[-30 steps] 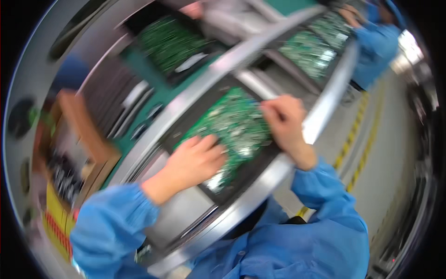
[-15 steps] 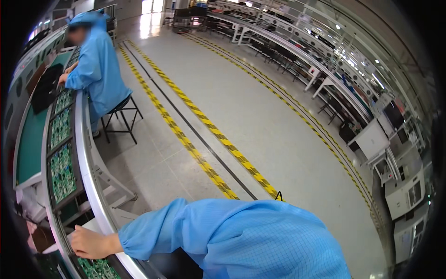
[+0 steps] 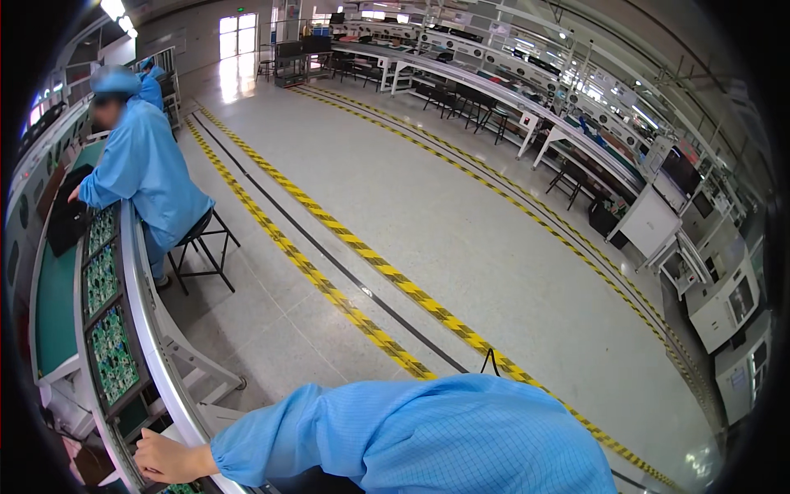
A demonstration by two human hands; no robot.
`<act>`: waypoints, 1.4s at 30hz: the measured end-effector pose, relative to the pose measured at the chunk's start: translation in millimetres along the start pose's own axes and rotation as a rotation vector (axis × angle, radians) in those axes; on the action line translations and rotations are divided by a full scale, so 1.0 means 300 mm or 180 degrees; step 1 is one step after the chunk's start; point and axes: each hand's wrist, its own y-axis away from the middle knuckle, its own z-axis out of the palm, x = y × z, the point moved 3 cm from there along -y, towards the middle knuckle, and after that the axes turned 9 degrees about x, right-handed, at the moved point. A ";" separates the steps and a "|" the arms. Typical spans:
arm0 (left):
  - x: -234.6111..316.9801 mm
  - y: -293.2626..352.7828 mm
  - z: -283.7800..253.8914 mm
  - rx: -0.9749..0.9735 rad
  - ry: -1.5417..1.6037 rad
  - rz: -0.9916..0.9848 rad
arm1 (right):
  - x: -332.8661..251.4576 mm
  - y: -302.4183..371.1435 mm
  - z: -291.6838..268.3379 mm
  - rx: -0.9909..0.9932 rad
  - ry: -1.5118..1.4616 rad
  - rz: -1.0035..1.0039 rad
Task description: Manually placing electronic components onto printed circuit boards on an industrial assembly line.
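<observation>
My right hand (image 3: pixel 171 458) is at the lower left, over the edge of a conveyor line, its blue sleeve (image 3: pixel 271 436) reaching across from the right. The fingers are curled downward and their tips are hidden, so what they hold, if anything, does not show. Just below the hand, part of a green circuit board (image 3: pixel 183 489) peeks out at the lower edge. Farther up the line lies another green circuit board (image 3: pixel 113 354) in a dark frame, with more boards beyond it. My left hand is out of view.
A co-worker (image 3: pixel 156 177) in blue sits on a black stool (image 3: pixel 206 247), hands at a black item (image 3: pixel 70 214) by the line. A silver rail (image 3: pixel 152 329) edges the conveyor. Yellow-black tape (image 3: pixel 362 247) marks the floor. Workbenches (image 3: pixel 461 90) and white machines (image 3: pixel 724 305) stand at the right.
The view has shifted, with more of the far end showing and the line lower in the picture. My right hand stays at the line's edge. The co-worker has leaned, arm over the black item.
</observation>
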 end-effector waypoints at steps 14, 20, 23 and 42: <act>0.012 -0.039 -0.020 -0.0849 -0.0206 -0.0674 | 0.030 -0.021 -0.015 0.0036 0.0042 -0.0053; 0.097 0.007 -0.066 0.1014 -0.0697 0.0174 | 0.014 -0.028 -0.019 0.0148 0.0227 -0.0306; 0.118 0.000 -0.105 0.0831 -0.0764 0.0208 | -0.002 -0.039 -0.038 0.0251 0.0299 -0.0481; 0.003 0.108 -0.073 0.0125 -0.0501 -0.0705 | 0.016 -0.042 -0.056 -0.0247 -0.0111 0.0368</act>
